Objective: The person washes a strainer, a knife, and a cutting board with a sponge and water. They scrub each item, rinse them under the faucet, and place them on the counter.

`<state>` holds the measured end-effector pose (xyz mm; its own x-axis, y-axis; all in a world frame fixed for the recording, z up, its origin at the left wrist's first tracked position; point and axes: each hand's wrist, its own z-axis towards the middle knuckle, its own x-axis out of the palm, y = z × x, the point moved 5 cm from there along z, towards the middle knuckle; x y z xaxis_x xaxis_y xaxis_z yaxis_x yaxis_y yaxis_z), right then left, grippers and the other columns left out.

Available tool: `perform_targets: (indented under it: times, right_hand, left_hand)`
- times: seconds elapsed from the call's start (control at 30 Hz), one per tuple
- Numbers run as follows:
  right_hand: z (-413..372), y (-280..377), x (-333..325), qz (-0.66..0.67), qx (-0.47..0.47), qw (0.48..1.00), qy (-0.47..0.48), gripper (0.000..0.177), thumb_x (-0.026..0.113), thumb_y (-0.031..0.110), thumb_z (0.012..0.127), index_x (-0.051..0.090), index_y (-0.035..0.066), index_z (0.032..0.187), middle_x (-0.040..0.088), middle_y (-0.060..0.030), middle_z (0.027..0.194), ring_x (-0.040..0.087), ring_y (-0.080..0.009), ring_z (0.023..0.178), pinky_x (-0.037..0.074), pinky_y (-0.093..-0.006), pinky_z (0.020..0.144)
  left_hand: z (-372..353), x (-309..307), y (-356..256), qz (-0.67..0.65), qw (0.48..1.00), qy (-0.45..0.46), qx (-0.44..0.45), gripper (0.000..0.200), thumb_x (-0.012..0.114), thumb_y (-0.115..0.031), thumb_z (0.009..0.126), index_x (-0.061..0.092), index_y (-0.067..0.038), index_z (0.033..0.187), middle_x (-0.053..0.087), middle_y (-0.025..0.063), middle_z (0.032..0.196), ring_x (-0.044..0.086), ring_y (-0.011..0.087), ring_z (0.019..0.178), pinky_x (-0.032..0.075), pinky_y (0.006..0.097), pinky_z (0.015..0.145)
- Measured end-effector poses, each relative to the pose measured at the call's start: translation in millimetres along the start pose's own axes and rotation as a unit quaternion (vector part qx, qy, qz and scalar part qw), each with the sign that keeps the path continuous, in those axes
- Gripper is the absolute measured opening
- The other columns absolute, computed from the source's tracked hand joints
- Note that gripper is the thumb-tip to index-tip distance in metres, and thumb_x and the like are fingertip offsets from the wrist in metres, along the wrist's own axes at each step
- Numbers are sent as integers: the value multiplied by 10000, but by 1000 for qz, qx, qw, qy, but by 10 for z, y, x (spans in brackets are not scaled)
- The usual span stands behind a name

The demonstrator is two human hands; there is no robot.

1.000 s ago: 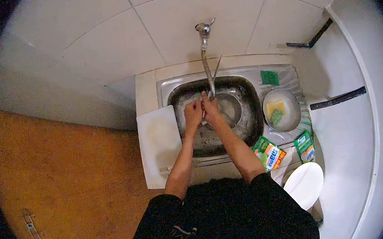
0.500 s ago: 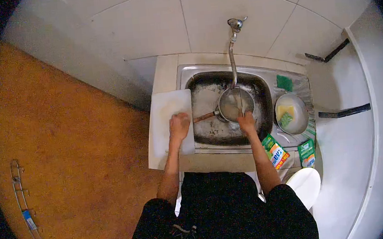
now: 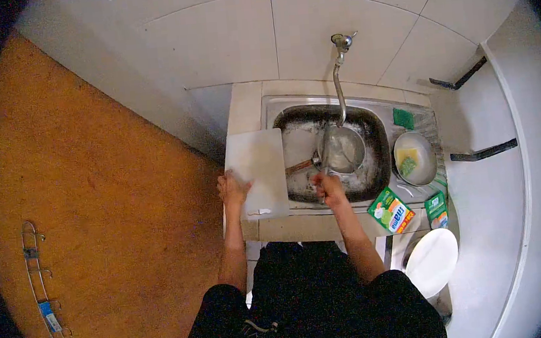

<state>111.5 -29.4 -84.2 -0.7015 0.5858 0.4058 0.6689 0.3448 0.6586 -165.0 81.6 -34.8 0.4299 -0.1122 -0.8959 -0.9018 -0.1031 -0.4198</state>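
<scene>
My left hand [image 3: 233,189] grips the left edge of a white cutting board [image 3: 256,157], its thumb lying on the top face. The board rests on the counter, along the left side of the sink. Over the front part of the basin, my right hand [image 3: 329,188] is closed round a long thin utensil [image 3: 326,154], blurred and pointing away from me. In this view the utensil overlaps the left rim of a metal saucepan [image 3: 348,149] with cloudy water in it. The saucepan's brown handle [image 3: 298,167] points left. A small whitish piece [image 3: 260,212] lies near the board's front edge.
A curved faucet [image 3: 340,92] hangs over the steel sink [image 3: 378,111]. To the right are a green scouring pad [image 3: 403,118] and a bowl [image 3: 426,171] with a yellow sponge [image 3: 408,155]. Green packets [image 3: 390,211] stand at the front, near a white plate [image 3: 434,261].
My left hand has moved from the middle of the cutting board to its left edge. My right hand has drawn the utensil left and toward me from the saucepan. The view has shifted slightly.
</scene>
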Motion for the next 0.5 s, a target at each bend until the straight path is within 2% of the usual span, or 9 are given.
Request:
perform_targets:
  times: [0.03, 0.1, 0.2, 0.23, 0.3, 0.37, 0.43, 0.47, 0.5]
  right_hand:
    - [57, -134, 49, 1, -1, 1000, -1, 178, 552, 201, 790, 504, 31, 766, 487, -38, 585, 368, -94, 388, 276, -234, 324]
    - [217, -309, 169, -169, -75, 983, -4, 192, 589, 210, 767, 518, 32, 780, 491, -27, 589, 363, -89, 396, 266, -234, 328]
    - [61, -392, 519, -44, -70, 996, -32, 188, 609, 202, 752, 527, 34, 736, 483, -14, 566, 367, -88, 396, 268, -243, 330]
    - [476, -706, 349, -170, -111, 976, -75, 179, 627, 183, 737, 528, 33, 733, 483, -11, 549, 376, -87, 396, 284, -250, 334]
    - [687, -922, 316, -238, -152, 956, -75, 177, 635, 178, 733, 528, 37, 738, 478, -6, 540, 381, -86, 397, 291, -250, 334]
    - [997, -1212, 259, -305, -192, 930, -73, 176, 643, 174, 730, 529, 40, 743, 473, -1, 531, 386, -86, 397, 298, -251, 333]
    - [1318, -1532, 12, -302, -235, 902, -199, 163, 659, 155, 714, 535, 49, 721, 472, 8, 527, 382, -74, 377, 293, -232, 321]
    - [1004, -1263, 177, -225, -188, 949, -116, 163, 664, 153, 710, 535, 53, 712, 471, 10, 522, 378, -71, 367, 288, -226, 315]
    - [612, -940, 388, -141, -123, 981, -42, 163, 670, 150, 706, 535, 58, 703, 470, 13, 517, 374, -68, 358, 282, -220, 310]
  left_hand:
    - [17, 57, 58, -6, 1000, -11, 14, 787, 745, -378, 544, 355, -117, 1177, 397, 194, 1103, 405, 386, 1000, 390, 478, 797]
    - [41, 11, 51, -13, 999, -24, 31, 837, 752, -381, 531, 323, -119, 1200, 393, 204, 1105, 400, 395, 1006, 387, 478, 802]
    - [11, -74, 1, -48, 999, 20, -15, 935, 770, -391, 492, 265, -133, 1235, 383, 225, 1118, 389, 413, 1017, 382, 476, 808]
    - [3, -101, -22, -46, 999, 12, -17, 952, 777, -391, 476, 272, -110, 1233, 389, 227, 1118, 392, 409, 1021, 381, 478, 808]
    - [55, 30, 107, -42, 999, 5, -17, 970, 784, -390, 460, 279, -86, 1230, 395, 229, 1118, 395, 406, 1025, 379, 480, 808]
    - [184, 326, 253, -62, 977, -126, 162, 955, 788, -407, 437, 340, -26, 1189, 439, 217, 1088, 420, 379, 1019, 376, 484, 811]
    - [157, 245, 159, -23, 990, -100, 101, 933, 785, -418, 439, 368, 1, 1162, 458, 208, 1075, 433, 366, 1015, 375, 478, 820]
    - [164, 233, 147, 13, 996, -74, 40, 915, 781, -429, 442, 396, 27, 1135, 476, 200, 1061, 445, 352, 1011, 373, 473, 829]
    - [181, 235, 136, 13, 996, -73, 42, 915, 781, -429, 442, 396, 27, 1135, 476, 200, 1061, 445, 352, 1011, 373, 473, 829]
